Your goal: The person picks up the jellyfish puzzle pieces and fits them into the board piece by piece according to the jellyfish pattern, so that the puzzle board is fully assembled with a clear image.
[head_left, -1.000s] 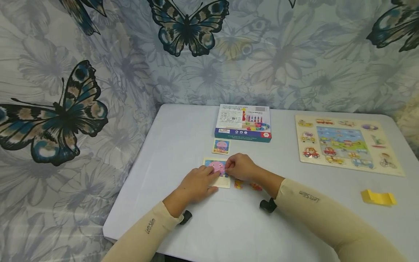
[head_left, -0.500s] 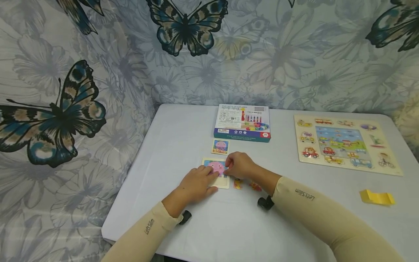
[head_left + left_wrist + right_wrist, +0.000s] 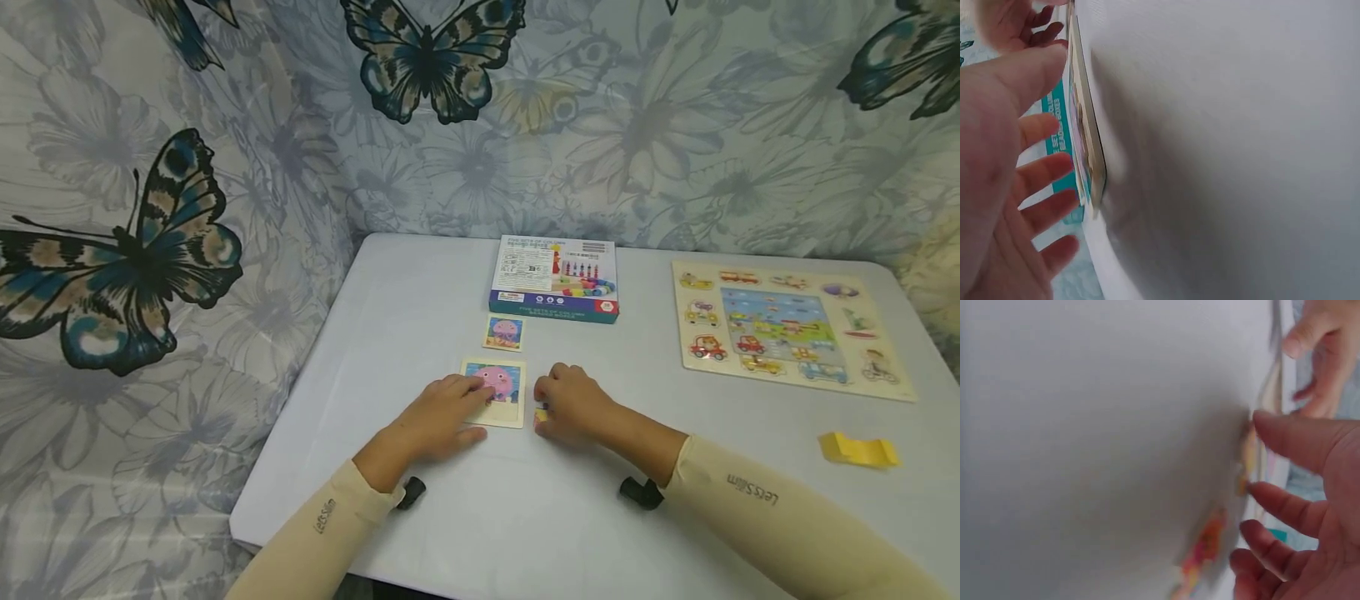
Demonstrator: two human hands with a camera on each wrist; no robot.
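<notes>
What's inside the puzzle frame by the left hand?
In the head view, a pink figure on blue in the upper part of the puzzle frame, bare pale surface below. The left hand covers its lower left; what's there is hidden.

The left sleeve [image 3: 300,537] and right sleeve [image 3: 776,504] each read "LetsSlim". On the teal edge of the box [image 3: 553,278] stands "BEADED BOXES"; its smaller print is illegible.

Beige sleeves [image 3: 296,546] with dark "Let's Slim" lettering [image 3: 752,490], black wrist cameras [image 3: 641,493] below both cuffs [image 3: 678,461]
</notes>
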